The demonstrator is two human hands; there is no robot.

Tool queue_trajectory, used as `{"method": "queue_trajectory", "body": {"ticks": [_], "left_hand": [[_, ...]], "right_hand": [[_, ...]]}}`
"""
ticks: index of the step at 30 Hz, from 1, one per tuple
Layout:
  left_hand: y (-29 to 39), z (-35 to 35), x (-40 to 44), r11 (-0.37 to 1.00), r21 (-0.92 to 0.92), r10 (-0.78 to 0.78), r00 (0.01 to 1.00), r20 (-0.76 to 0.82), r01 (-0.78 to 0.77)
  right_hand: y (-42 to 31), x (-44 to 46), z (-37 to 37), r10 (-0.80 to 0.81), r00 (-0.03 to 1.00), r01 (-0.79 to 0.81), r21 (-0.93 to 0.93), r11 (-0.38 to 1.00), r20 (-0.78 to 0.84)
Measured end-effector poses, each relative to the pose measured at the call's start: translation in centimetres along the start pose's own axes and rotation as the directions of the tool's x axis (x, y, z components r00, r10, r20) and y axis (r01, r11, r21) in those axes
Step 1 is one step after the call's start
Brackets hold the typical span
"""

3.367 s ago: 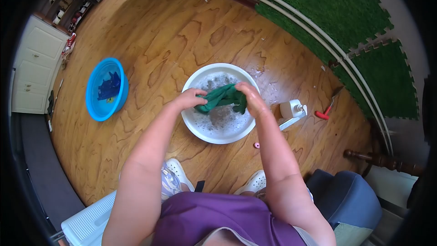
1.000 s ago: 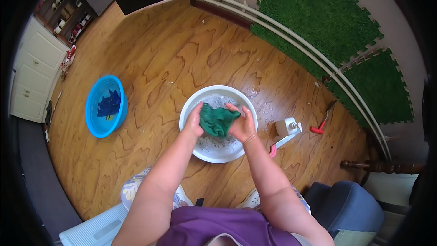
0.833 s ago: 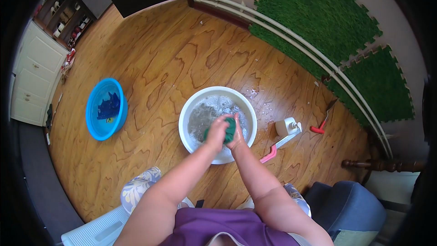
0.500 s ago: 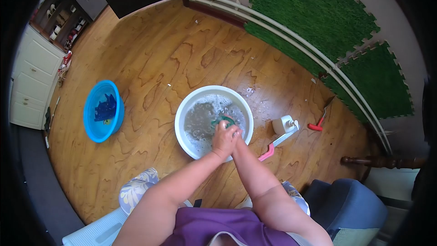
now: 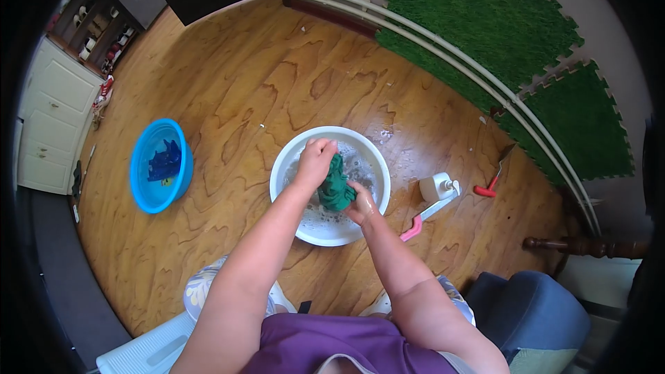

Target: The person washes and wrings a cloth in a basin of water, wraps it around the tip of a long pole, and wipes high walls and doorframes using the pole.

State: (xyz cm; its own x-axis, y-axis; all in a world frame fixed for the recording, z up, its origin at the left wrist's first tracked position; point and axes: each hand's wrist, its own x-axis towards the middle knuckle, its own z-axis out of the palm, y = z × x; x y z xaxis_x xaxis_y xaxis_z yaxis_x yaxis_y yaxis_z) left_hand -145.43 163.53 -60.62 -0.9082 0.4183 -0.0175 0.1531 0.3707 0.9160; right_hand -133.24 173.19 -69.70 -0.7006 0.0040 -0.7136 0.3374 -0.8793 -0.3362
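A wet green cloth (image 5: 336, 187) hangs bunched between my hands over a white basin (image 5: 278, 219) of grey, sudsy water. My left hand (image 5: 316, 161) is closed on the cloth's upper end, near the middle of the basin. Lower and to the right, my right hand (image 5: 362, 204) grips the bulky lower part, with its fingers partly hidden behind the fabric. Foam lies on the water around the cloth.
At the left stands a blue basin (image 5: 137, 192) with dark blue cloth in it. Right of the white basin are a white pump bottle (image 5: 435, 187), a pink-handled tool (image 5: 413, 227) and a red-handled tool (image 5: 486, 190). A dark blue seat (image 5: 537, 312) is at lower right.
My hands were pressed together low in the basin around the cloth. They have now risen and parted, my left hand moving up and left, and more of the green cloth shows between them.
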Motion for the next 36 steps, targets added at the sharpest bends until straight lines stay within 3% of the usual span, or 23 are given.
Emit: {"method": "queue_trajectory", "body": {"ticks": [2, 5, 10, 12, 16, 18, 21, 25, 29, 31, 32, 34, 35, 36], "left_hand": [[1.4, -0.7, 0.2, 0.997, 0.025, 0.069, 0.996, 0.062, -0.071], [1.9, -1.2, 0.4, 0.985, 0.04, 0.166, 0.986, 0.003, -0.166], [2.6, -2.3, 0.4, 0.977, 0.101, 0.192, 0.981, -0.022, -0.189], [3.1, -2.3, 0.0, 0.989, -0.017, 0.149, 0.989, 0.009, -0.149], [5.9, -2.7, -0.5, 0.977, -0.204, 0.092, 0.99, 0.11, -0.068], [7.5, -2.8, -0.7, 0.979, -0.185, 0.113, 0.981, 0.158, -0.083], [8.4, -3.2, -0.5, 0.98, -0.085, 0.187, 0.977, 0.104, -0.178], [7.0, -3.4, -0.3, 0.987, 0.012, 0.161, 0.985, 0.061, -0.162], [5.4, -3.9, -0.4, 0.987, 0.038, 0.154, 0.984, 0.085, -0.158], [5.0, -3.7, -0.5, 0.927, -0.34, -0.057, 0.955, 0.291, 0.159], [4.2, -3.0, -0.6, 0.925, -0.346, -0.056, 0.955, 0.292, 0.16], [1.7, -0.2, -1.5, 0.616, -0.599, -0.26, 0.85, 0.458, 0.512], [1.4, 1.3, -2.4, 0.714, -0.463, -0.424, 0.85, 0.311, 0.526], [2.5, 2.3, -3.4, 0.95, 0.079, -0.301, 0.953, -0.03, 0.302]], "right_hand": [[0.4, 0.6, -0.6, -0.002, 0.993, -0.001, 0.025, 1.0, 0.117], [0.0, 0.1, -0.4, 0.051, 0.979, -0.079, 0.139, 0.987, 0.195], [-0.8, -0.6, 0.2, 0.063, 0.97, -0.089, 0.1, 0.991, 0.235], [-0.6, 0.0, -0.2, 0.012, 0.942, -0.091, 0.22, 0.971, 0.336], [-1.2, 0.1, -0.2, -0.048, 0.949, -0.045, 0.285, 0.957, 0.311], [-1.7, -1.1, 0.7, -0.018, 0.98, -0.023, 0.201, 0.979, 0.197], [-0.9, -0.5, 0.6, 0.066, 0.968, -0.09, 0.089, 0.992, 0.242], [-0.5, -0.2, 0.8, -0.003, 0.977, -0.006, 0.044, 0.999, 0.214], [-1.5, -1.6, 1.3, -0.04, 0.921, -0.025, 0.16, 0.987, 0.387], [-2.5, -2.1, 2.0, -0.058, 0.893, -0.014, 0.156, 0.988, 0.447], [-2.8, -2.1, 2.4, -0.058, 0.895, -0.011, 0.153, 0.988, 0.443], [-2.8, -2.0, 3.6, -0.031, 0.954, -0.074, 0.334, 0.94, 0.299], [-2.4, -2.2, 5.0, -0.168, 0.933, 0.061, 0.321, 0.945, 0.318], [-2.2, -2.1, 5.3, -0.165, 0.943, 0.074, 0.301, 0.951, 0.289]]}}
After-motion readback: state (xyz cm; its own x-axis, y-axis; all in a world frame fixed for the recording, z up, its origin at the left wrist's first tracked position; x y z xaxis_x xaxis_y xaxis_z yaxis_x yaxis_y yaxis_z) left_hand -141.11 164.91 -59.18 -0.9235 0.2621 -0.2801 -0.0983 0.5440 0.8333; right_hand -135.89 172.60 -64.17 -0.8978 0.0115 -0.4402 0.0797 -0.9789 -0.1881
